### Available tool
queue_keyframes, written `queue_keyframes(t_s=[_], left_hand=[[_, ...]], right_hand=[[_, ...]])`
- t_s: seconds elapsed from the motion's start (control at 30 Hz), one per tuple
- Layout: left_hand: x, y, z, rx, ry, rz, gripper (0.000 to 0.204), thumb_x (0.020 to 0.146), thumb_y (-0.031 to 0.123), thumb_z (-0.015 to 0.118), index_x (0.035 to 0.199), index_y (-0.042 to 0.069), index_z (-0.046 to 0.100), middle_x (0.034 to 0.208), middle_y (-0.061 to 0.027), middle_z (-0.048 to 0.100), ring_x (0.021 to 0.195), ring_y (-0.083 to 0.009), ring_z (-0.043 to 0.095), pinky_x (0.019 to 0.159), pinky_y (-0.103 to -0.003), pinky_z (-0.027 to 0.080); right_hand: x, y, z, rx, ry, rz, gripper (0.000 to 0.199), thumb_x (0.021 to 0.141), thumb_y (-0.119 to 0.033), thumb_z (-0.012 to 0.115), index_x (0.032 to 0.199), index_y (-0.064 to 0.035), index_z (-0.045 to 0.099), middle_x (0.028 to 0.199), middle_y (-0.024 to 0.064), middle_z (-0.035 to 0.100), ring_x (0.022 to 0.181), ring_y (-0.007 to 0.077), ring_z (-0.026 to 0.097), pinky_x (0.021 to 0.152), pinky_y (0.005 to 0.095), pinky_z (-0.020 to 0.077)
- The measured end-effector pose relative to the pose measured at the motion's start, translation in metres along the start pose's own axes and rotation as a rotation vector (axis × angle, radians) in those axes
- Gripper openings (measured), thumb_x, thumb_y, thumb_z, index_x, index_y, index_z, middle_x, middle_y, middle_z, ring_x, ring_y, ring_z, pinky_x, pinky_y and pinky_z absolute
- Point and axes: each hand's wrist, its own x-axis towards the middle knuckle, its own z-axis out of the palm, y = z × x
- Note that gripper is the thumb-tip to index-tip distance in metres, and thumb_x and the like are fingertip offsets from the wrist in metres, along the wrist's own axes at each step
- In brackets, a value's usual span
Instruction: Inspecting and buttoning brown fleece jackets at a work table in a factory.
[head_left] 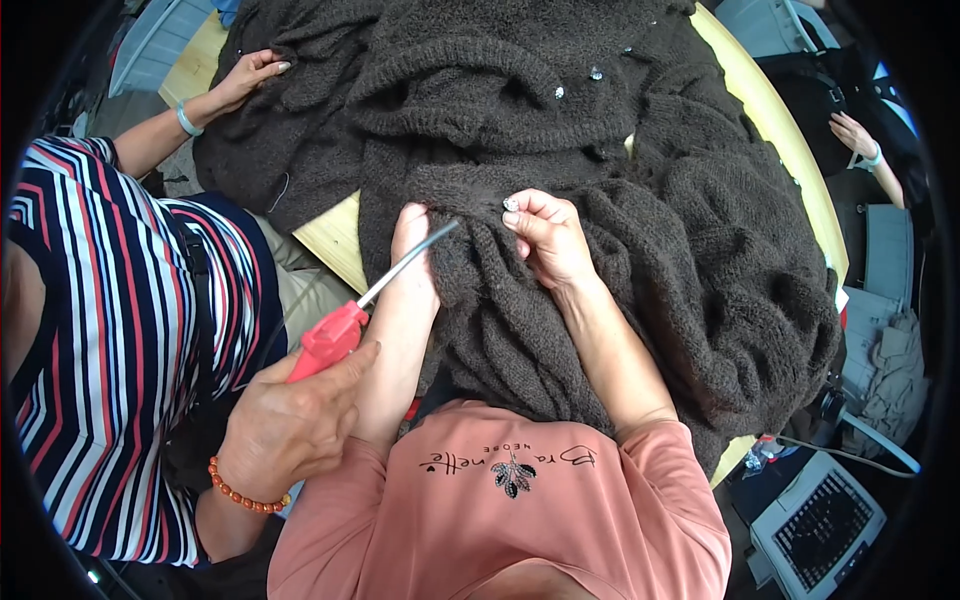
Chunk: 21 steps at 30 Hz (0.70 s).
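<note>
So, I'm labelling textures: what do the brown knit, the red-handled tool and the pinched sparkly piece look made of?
Brown knit: matte, fuzzy yarn with ribbing, perhaps wool or a blend. Red-handled tool: handle probably plastic, smooth and moulded; shaft likely metal, given its grey sheen. Pinched sparkly piece: glints like glass or plastic; too small to tell.

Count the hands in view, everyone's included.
5: the person's left hand, partly hidden by the dark knit; right hand, at a shiny button; a co-worker's hand on a red-handled tool; that co-worker's other hand, upper left; another person's hand, far right. Others may be hidden.
</note>
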Motion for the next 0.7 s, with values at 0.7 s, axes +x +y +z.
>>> queue_keyframes(t_s=[0.7], left_hand=[[0.029, -0.014, -0.059, 0.481, 0.267, 1.172, 0.039, 0.064, -0.018, 0.042, 0.097, -0.003, 0.055, 0.089, -0.0058, 0.059, 0.083, -0.0114, 0.056, 0.077, -0.021, 0.044]], right_hand=[[-0.029, -0.029, -0.007, -0.954, -0.545, -0.118, 0.009, 0.06, -0.002, 0.054, 0.068, 0.0026, 0.055, 0.06, 0.0099, 0.053, 0.054, 0.0185, 0.052, 0.053, 0.031, 0.0405]])
